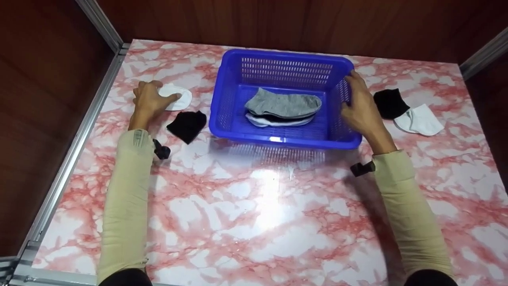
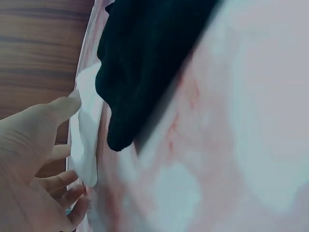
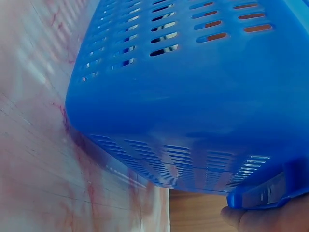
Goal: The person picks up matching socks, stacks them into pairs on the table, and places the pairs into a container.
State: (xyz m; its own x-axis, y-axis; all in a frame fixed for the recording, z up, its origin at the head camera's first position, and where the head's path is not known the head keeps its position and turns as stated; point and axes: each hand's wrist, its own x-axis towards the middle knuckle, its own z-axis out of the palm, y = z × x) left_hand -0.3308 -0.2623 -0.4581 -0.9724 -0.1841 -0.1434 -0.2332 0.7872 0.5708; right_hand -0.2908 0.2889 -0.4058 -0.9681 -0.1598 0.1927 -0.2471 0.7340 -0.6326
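Observation:
At the left, my left hand (image 1: 149, 99) reaches over a white sock (image 1: 180, 98) lying on the table. Its thumb is at the sock's face, and the other fingers are spread loosely beyond its edge in the left wrist view. Just nearer to me lies a black sock (image 1: 187, 126). My right hand (image 1: 361, 105) grips the right rim of a blue plastic basket (image 1: 285, 139); in the right wrist view its fingers (image 3: 270, 217) are at the basket's handle. Inside the basket a grey sock (image 1: 283, 104) lies on top of a white and dark sock (image 1: 278, 121).
Right of the basket, a black sock (image 1: 391, 103) partly overlaps a white sock (image 1: 420, 120). The table (image 1: 238, 222) has a red and white marbled top. Dark wooden panels (image 1: 278, 24) stand along its back and sides, with metal framing (image 1: 79, 147) at the left.

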